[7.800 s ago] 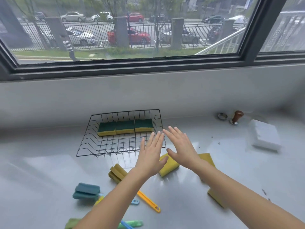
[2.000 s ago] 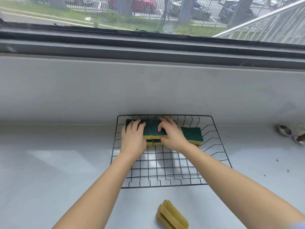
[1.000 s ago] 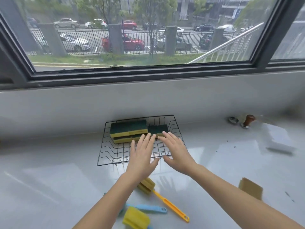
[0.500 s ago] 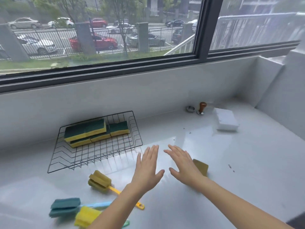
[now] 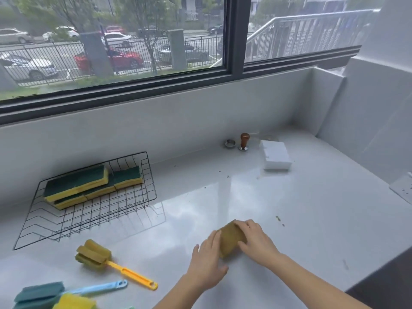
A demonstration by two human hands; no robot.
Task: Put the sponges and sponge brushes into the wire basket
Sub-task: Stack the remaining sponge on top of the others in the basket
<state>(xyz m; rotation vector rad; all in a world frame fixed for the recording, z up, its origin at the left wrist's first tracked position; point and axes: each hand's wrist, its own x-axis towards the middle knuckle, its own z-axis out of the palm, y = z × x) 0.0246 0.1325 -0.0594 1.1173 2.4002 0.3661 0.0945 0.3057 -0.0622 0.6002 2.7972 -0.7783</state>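
A flat olive-yellow sponge [image 5: 230, 240] lies on the white counter, clasped between my two hands. My left hand [image 5: 208, 265] presses its left edge and my right hand [image 5: 256, 244] curls over its top and right side. The black wire basket [image 5: 149, 175] stands to the far left against the wall and holds several green-and-yellow sponges [image 5: 75, 186], stacked at its back. A sponge brush with an orange handle [image 5: 93, 254] lies in front of the basket. A blue-handled brush [image 5: 98, 288], its teal sponge head [image 5: 38, 295] and a yellow sponge [image 5: 73, 302] sit at the bottom left.
At the back right are a white foam block [image 5: 276, 157], a wooden-knobbed tamper [image 5: 244, 141] and a metal ring [image 5: 230, 143]. A wall socket [image 5: 403, 188] is on the right wall. The counter's front edge [image 5: 379, 282] runs diagonally at the lower right.
Half a second ago both hands hovered open above the counter. Now they have dropped onto the olive-yellow sponge and closed on it. The view has swung to the right.
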